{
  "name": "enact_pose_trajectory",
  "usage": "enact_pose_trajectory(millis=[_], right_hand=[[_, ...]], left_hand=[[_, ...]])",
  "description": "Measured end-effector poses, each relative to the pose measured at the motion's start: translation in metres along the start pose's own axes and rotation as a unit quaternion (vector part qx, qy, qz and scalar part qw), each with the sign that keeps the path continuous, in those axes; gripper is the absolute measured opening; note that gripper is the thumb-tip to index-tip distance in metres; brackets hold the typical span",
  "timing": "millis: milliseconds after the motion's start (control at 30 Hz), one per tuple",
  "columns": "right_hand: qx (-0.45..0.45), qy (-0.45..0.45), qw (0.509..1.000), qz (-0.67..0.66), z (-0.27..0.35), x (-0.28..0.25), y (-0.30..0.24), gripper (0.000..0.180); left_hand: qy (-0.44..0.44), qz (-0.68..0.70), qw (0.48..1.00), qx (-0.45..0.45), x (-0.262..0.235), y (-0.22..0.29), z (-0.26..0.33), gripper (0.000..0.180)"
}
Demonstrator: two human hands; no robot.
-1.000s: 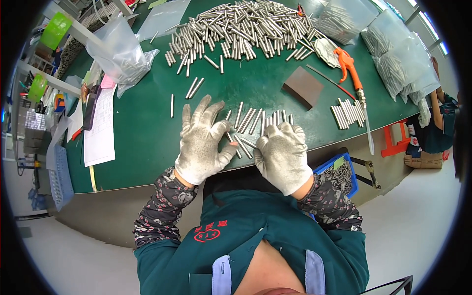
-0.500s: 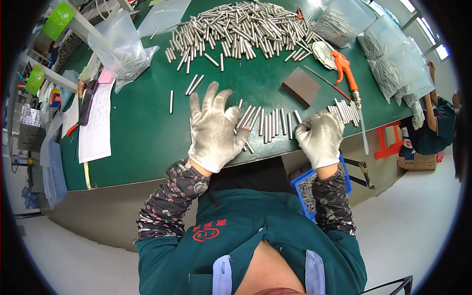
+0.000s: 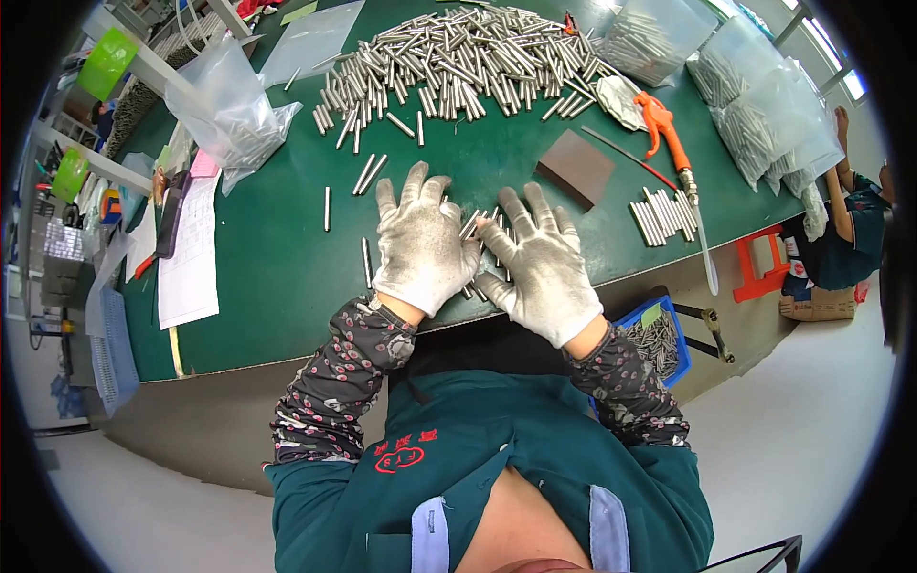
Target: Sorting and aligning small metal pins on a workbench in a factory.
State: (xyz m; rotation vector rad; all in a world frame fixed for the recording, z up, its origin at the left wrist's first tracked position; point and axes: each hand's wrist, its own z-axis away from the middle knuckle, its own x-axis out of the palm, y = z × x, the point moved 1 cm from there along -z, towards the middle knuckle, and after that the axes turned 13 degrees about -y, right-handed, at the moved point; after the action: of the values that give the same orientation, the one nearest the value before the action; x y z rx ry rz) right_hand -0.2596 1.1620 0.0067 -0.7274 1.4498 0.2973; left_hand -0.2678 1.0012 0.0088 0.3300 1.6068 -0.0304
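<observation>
Both my hands wear white work gloves with greyish palms or backs, and lie on the green table. My left hand [image 3: 420, 244] is flat with its fingers apart, next to a loose steel pin [image 3: 367, 263]. My right hand [image 3: 543, 265] is also spread, its thumb and fingers over a group of short steel pins [image 3: 471, 225] between the two hands. These pins are mostly hidden under the gloves. A neat row of steel pins [image 3: 662, 218] lies farther right, apart from my right hand. More single pins [image 3: 327, 208] lie left of my left hand.
A large heap of steel pins [image 3: 458, 62] covers the far table. A brown block [image 3: 575, 169], an orange air gun [image 3: 666, 134] and bags of pins [image 3: 750, 124] are at right. Papers [image 3: 188, 253] and another bag [image 3: 234, 115] are at left. A blue bin [image 3: 676, 353] stands below the edge.
My right hand has moved left from beside the row of pins and opened out over the pins near my left hand. My left hand has barely shifted.
</observation>
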Motion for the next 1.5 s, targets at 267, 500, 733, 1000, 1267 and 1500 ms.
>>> enact_pose_trajectory(millis=[267, 500, 733, 1000, 1267, 1500], right_hand=[[-0.067, -0.006, 0.997, -0.046, 0.009, 0.001, 0.017, 0.030], [-0.096, -0.007, 0.992, -0.087, 0.018, -0.005, 0.032, 0.028], [-0.093, -0.012, 0.990, -0.102, 0.019, -0.003, 0.034, 0.029], [-0.111, -0.017, 0.989, -0.098, 0.017, 0.000, 0.036, 0.037], [-0.061, -0.055, 0.996, -0.037, 0.006, -0.009, 0.015, 0.060], [-0.100, -0.084, 0.991, 0.004, 0.005, -0.007, 0.013, 0.055]], left_hand=[[-0.040, 0.000, 0.999, 0.033, -0.008, -0.003, 0.000, 0.022], [-0.067, -0.018, 0.991, 0.111, -0.009, -0.003, -0.007, 0.031], [-0.057, -0.043, 0.992, 0.102, -0.007, 0.002, -0.008, 0.029], [-0.054, 0.064, 0.962, 0.261, -0.004, 0.000, -0.006, 0.026], [0.074, 0.109, 0.991, -0.013, -0.031, -0.029, 0.043, 0.024], [-0.044, 0.051, 0.998, 0.021, -0.014, 0.001, 0.066, 0.041]])
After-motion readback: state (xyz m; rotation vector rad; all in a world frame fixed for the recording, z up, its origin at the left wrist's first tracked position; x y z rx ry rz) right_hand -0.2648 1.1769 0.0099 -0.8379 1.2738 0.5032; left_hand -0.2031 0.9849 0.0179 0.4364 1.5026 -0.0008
